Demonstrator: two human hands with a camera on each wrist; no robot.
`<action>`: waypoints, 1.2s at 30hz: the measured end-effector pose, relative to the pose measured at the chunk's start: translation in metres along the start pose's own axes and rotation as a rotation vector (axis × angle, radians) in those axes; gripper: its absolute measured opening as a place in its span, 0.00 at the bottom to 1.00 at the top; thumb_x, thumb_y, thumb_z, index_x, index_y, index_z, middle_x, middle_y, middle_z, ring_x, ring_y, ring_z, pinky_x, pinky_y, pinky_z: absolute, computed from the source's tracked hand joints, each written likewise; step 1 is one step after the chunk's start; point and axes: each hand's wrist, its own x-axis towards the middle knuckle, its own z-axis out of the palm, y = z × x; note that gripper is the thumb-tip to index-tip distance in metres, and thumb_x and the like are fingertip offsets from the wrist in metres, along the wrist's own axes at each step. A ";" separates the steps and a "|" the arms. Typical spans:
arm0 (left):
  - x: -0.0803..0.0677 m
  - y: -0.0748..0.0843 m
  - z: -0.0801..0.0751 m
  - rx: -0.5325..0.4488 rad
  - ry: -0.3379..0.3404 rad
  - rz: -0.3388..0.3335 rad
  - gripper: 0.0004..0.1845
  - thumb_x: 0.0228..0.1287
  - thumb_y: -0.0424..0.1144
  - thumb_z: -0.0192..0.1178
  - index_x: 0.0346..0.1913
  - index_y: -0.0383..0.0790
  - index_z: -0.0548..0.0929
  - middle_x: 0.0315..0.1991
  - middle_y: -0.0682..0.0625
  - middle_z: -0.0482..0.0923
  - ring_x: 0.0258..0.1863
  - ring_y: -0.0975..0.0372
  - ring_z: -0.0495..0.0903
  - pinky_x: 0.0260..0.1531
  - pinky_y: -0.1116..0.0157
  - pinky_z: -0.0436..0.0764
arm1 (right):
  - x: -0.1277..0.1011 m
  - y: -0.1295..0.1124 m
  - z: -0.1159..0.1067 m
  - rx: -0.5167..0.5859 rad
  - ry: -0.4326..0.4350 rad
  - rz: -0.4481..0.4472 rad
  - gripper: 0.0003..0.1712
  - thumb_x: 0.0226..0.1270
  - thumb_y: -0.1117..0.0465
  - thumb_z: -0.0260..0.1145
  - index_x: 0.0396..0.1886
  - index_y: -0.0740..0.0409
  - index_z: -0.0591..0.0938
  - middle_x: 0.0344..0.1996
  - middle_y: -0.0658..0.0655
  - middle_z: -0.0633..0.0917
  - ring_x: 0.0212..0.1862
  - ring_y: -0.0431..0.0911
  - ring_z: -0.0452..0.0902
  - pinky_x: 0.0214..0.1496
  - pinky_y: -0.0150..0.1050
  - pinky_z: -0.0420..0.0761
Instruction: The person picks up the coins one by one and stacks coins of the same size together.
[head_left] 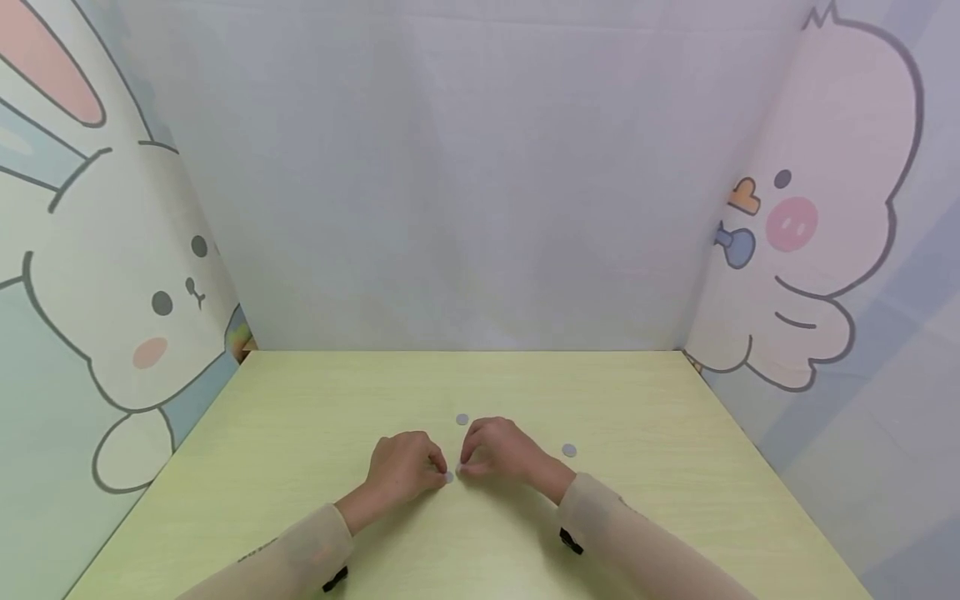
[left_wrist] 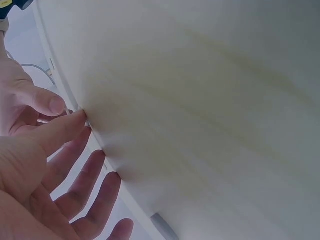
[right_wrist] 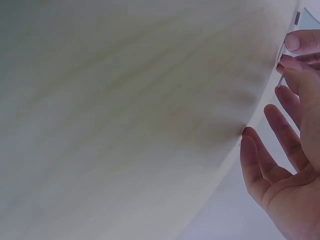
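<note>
From my head, I see my left hand (head_left: 405, 471) and my right hand (head_left: 501, 452) close together on the yellow counter (head_left: 300, 417). Between them lies a small grey disc (head_left: 449, 477), flat on the counter, and the fingers of both hands curl in and pinch at its edges. Another disc (head_left: 462, 419) sits just past my hands, and a third disc (head_left: 569, 450) lies near my right wrist. A rabbit picture (head_left: 127, 300) is on the left wall and a chick picture (head_left: 825, 250) is on the right wall. From my left wrist, I see my thumb and first finger (left_wrist: 60, 130) pressed to the counter, with the other fingers spread loose; the disc is too small to make out here. From my right wrist, my fingers (right_wrist: 295, 65) touch the same spot, and the rest hang open. I think the disc is very thin, light and stiff, and slippery on the smooth counter, so it is best taken by its rim with my fingertips.
</note>
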 end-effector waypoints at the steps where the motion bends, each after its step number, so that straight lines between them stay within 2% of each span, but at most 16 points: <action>1: 0.000 0.000 0.000 0.000 0.002 0.001 0.08 0.51 0.43 0.84 0.25 0.56 0.92 0.28 0.62 0.83 0.30 0.66 0.78 0.33 0.55 0.74 | 0.000 -0.001 0.000 0.002 -0.004 0.000 0.03 0.64 0.56 0.81 0.33 0.48 0.94 0.35 0.41 0.89 0.44 0.34 0.83 0.53 0.31 0.82; 9: -0.001 0.000 -0.001 -0.006 0.013 0.008 0.08 0.50 0.42 0.84 0.25 0.56 0.92 0.29 0.61 0.83 0.30 0.66 0.78 0.33 0.54 0.75 | 0.001 -0.011 0.000 -0.005 0.007 -0.025 0.04 0.64 0.56 0.81 0.32 0.49 0.94 0.34 0.43 0.89 0.42 0.37 0.83 0.50 0.32 0.81; 23: -0.001 0.001 -0.003 -0.019 0.004 0.009 0.07 0.51 0.41 0.83 0.26 0.55 0.93 0.30 0.60 0.84 0.31 0.64 0.80 0.32 0.55 0.75 | 0.005 -0.015 0.008 -0.070 0.020 -0.028 0.05 0.62 0.53 0.83 0.30 0.47 0.94 0.32 0.41 0.90 0.42 0.34 0.83 0.54 0.35 0.81; 36: -0.003 0.008 -0.005 0.009 0.004 0.000 0.07 0.50 0.42 0.83 0.26 0.56 0.93 0.30 0.61 0.85 0.33 0.63 0.83 0.35 0.52 0.77 | 0.002 -0.020 0.005 -0.076 0.016 -0.022 0.03 0.63 0.53 0.82 0.32 0.44 0.95 0.33 0.39 0.90 0.42 0.33 0.83 0.55 0.38 0.81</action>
